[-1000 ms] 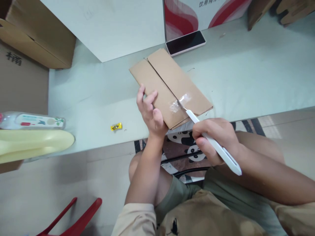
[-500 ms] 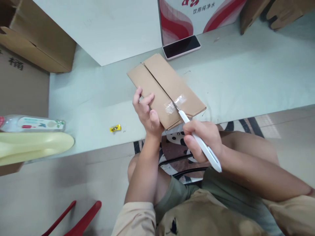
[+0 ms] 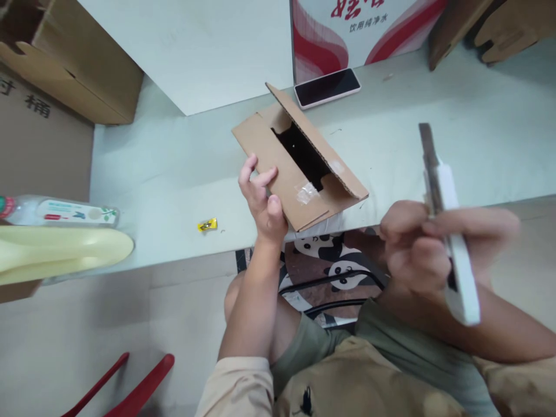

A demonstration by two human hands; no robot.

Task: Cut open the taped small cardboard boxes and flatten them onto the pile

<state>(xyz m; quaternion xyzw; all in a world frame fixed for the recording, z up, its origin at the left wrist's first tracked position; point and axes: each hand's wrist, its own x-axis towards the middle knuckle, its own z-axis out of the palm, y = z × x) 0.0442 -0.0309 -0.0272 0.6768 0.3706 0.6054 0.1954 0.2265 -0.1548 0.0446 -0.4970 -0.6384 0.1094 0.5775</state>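
A flat brown cardboard box [image 3: 278, 168] lies on the pale table [image 3: 434, 139] near its front edge. Its right flap [image 3: 321, 147] stands raised and shows a dark opening. A cut piece of clear tape [image 3: 306, 193] clings to the left flap. My left hand [image 3: 260, 200] presses on that left flap, fingers bent, thumb on the near corner. My right hand [image 3: 417, 246], blurred, is lifted to the right of the box and is closed round a white utility knife [image 3: 447, 231] with its blade pointing up.
A phone [image 3: 327, 87] lies face up behind the box, in front of a red-and-white carton [image 3: 365, 29]. A small yellow wrapper [image 3: 207, 224] lies on the table's left part. Large cardboard boxes [image 3: 73, 63], a bottle [image 3: 56, 211] and a pale yellow object [image 3: 61, 255] are at the left.
The knife blade was at the taped seam; now my right hand has pulled the knife up and to the right. The tape is split and the right flap has sprung up.
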